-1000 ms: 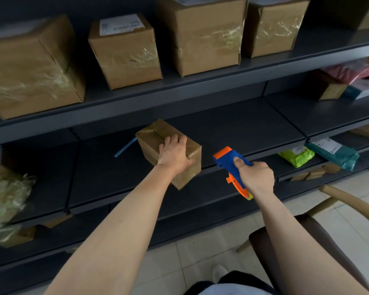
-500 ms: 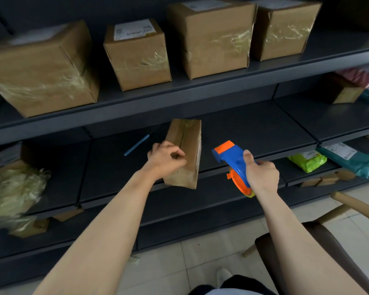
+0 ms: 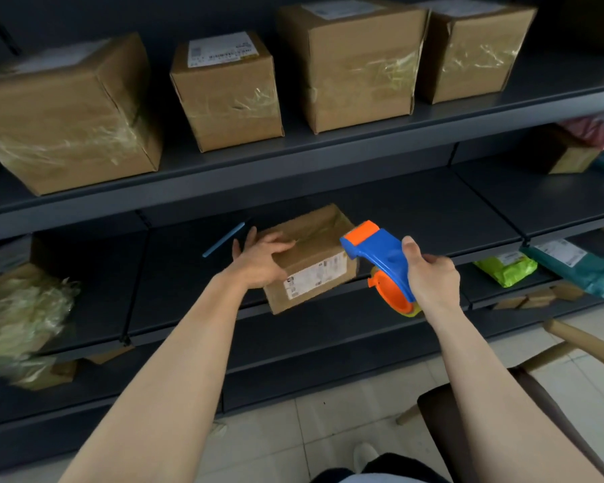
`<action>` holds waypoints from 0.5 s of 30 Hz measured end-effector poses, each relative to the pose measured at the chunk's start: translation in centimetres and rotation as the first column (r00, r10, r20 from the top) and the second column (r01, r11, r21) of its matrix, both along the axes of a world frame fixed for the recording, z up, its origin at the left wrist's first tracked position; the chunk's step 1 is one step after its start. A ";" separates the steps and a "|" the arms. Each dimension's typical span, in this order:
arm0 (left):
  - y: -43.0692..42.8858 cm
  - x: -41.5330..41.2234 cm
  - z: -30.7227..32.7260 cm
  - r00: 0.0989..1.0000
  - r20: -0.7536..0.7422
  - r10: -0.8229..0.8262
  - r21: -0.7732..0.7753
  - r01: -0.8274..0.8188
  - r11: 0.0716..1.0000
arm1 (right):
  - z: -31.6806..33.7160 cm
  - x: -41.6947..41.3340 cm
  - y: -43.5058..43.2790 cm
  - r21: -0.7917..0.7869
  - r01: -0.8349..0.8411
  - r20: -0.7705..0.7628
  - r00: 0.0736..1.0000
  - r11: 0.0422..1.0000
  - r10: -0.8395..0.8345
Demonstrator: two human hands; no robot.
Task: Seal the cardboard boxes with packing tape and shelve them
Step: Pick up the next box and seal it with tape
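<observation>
A small cardboard box [image 3: 311, 259] with a white label on its near face rests on the front edge of the middle shelf [image 3: 433, 217]. My left hand [image 3: 260, 257] grips its left end, thumb on top. My right hand [image 3: 429, 277] holds a blue and orange tape dispenser [image 3: 380, 259], whose orange head touches the box's right top edge. Several taped cardboard boxes [image 3: 356, 61] stand on the upper shelf [image 3: 328, 148].
A blue pen-like stick [image 3: 224, 239] lies on the middle shelf behind my left hand. Crumpled tape and film [image 3: 21, 318] sits at the left. Green [image 3: 506, 270] and teal [image 3: 572, 266] mailer bags lie on the lower right shelf. A wooden chair [image 3: 555, 360] stands at my right.
My left hand has turned the box from standing on end to lying flat with the label facing me. The tape dispenser has moved up to the box's right edge.
</observation>
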State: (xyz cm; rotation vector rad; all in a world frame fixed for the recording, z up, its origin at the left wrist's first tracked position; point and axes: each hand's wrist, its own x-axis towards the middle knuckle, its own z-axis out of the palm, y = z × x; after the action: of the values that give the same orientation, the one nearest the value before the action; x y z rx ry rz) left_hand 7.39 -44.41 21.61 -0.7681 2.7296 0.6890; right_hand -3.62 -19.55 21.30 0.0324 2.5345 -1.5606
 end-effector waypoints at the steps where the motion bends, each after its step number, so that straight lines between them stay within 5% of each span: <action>1: -0.5 0.2 0.1 1.000 0.001 -0.013 -0.025 0.013 1.000 | 0.2 -0.1 0.0 -0.004 -0.021 0.001 1.000 1.000 0.021; 11: -0.8 0.3 -0.8 0.952 -0.301 0.060 -0.052 -0.079 0.995 | 2.2 -1.0 -1.0 -0.012 -0.270 -0.063 0.961 0.963 0.269; 13: 0.3 0.0 0.0 0.834 -0.503 0.225 0.118 -0.192 0.974 | 2.3 -1.3 -1.0 -0.052 -0.320 -0.082 0.946 0.946 0.315; 15: 1.8 -0.5 1.4 0.777 -0.494 0.391 0.424 -0.177 0.888 | 2.6 -1.5 -1.2 -0.096 -0.383 -0.087 0.923 0.919 0.375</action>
State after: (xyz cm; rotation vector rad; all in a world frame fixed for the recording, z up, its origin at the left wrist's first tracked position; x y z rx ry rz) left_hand 6.92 -42.63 22.97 -1.0360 2.8477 1.6823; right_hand -5.08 -20.71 23.90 -0.5041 2.3117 -1.5570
